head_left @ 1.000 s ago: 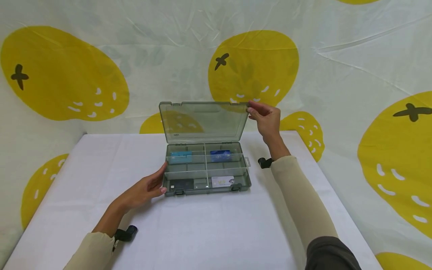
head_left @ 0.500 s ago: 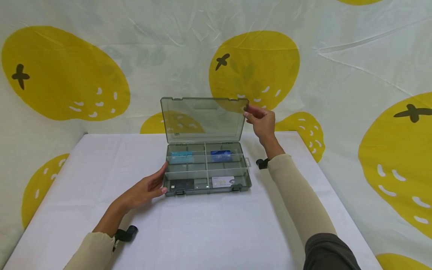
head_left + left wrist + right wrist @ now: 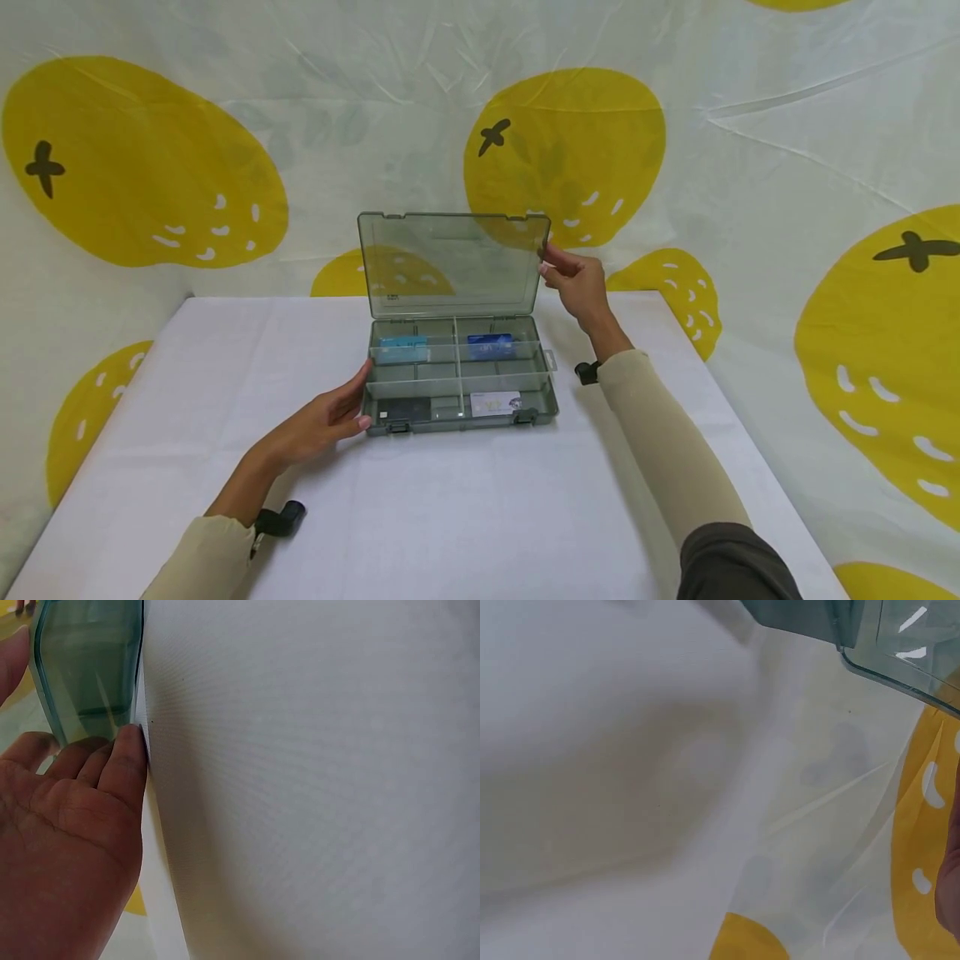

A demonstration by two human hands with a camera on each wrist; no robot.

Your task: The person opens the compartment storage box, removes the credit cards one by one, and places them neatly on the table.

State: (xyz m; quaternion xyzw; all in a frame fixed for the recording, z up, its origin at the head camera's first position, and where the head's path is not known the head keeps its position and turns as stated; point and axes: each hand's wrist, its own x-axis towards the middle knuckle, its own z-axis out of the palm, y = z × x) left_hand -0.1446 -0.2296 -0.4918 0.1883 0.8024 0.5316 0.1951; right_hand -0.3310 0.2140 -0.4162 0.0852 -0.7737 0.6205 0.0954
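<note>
A smoky-grey translucent compartment box lies on the table with its lid raised at the back. At its near left corner my left hand holds the box, thumb by the front and fingers along the side; the left wrist view has the fingers against the box's end wall. My right hand pinches the lid's right edge. Inside lie a light-blue card, a dark-blue card, a black card and a white card, in separate compartments.
A white cloth covers the table. Behind it hangs a pale sheet printed with large yellow fruit. Two front latches, including the right latch, stand undone. Clear dividers split the box's inside.
The lid has swung a little further up and back. My right hand has slid slightly down the lid's right edge. The left hand and the cards stay put.
</note>
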